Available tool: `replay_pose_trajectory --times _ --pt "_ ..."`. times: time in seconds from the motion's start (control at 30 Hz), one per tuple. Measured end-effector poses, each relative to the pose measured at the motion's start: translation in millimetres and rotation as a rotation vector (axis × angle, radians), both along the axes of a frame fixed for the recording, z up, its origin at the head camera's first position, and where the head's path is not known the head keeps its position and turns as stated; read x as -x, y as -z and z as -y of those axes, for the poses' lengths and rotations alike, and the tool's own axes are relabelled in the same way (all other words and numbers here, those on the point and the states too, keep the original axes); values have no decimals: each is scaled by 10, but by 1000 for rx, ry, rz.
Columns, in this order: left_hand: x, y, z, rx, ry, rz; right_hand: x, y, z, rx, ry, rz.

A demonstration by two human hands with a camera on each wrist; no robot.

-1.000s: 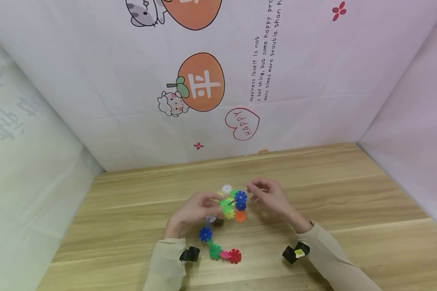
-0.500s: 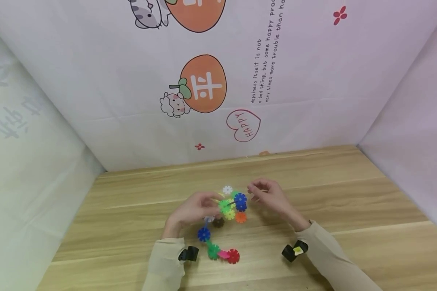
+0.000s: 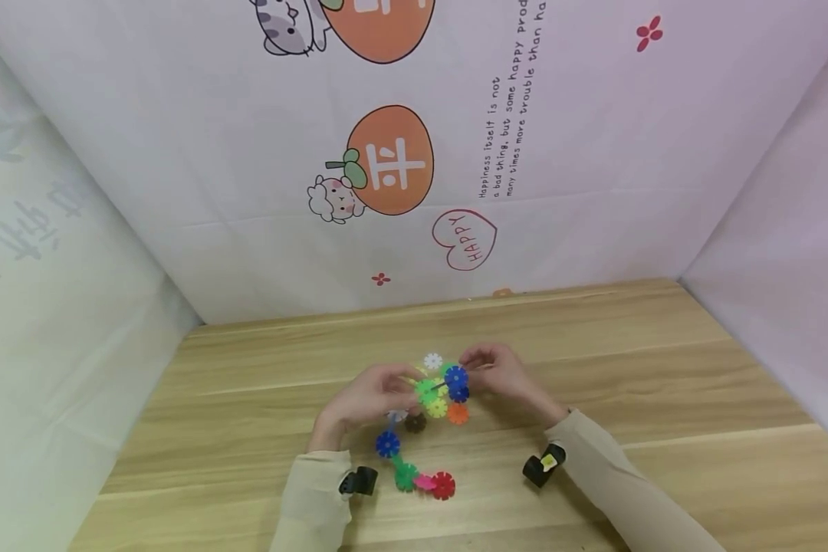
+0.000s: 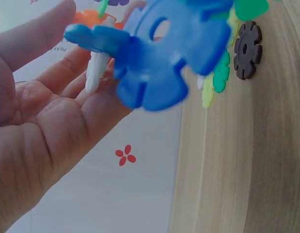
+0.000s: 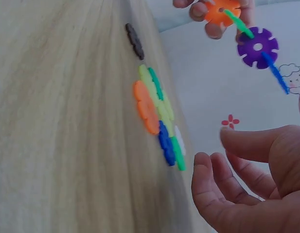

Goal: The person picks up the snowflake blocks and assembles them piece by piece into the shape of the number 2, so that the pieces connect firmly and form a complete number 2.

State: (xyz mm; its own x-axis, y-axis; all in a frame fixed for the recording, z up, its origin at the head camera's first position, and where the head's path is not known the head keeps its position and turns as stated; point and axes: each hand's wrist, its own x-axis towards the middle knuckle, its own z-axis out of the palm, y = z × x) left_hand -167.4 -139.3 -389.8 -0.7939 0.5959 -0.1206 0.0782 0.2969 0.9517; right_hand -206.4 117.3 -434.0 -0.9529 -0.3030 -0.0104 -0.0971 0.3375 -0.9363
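Observation:
My left hand [image 3: 376, 395] pinches one end of a chain of snowflake discs [image 3: 414, 471]; blue, green, pink and red discs run from it toward the table's near edge. In the left wrist view a blue disc [image 4: 159, 53] of the chain blurs before the palm [image 4: 43, 126]. The right wrist view shows the left fingers [image 5: 210, 14] on an orange disc [image 5: 220, 9], with a purple disc [image 5: 257, 47] below it. A flat cluster of discs [image 3: 443, 391] lies on the wooden table [image 3: 628, 368]. My right hand [image 3: 490, 372] hovers at the cluster's right edge, fingers loosely curled and empty [image 5: 242, 184].
A brown disc [image 3: 415, 422] lies loose beside the cluster, and a white disc [image 3: 432, 360] sits at its far side. Printed cloth walls [image 3: 400, 169] close the table at the back and both sides. Bare wood stretches left and right of the hands.
My right hand has moved left, up to the blue discs of the cluster. The left hand and its chain have stayed in place.

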Motion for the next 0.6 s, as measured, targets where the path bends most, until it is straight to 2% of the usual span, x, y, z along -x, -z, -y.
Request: replay_pose_trajectory --times 0.2,0.4,0.6 --pt "2 -1 8 -11 7 5 36 55 56 -96 12 48" --pt "4 6 12 -20 16 17 44 82 79 -256 1 -34" --pt "2 -1 18 -15 12 11 48 90 82 -296 -18 -76"
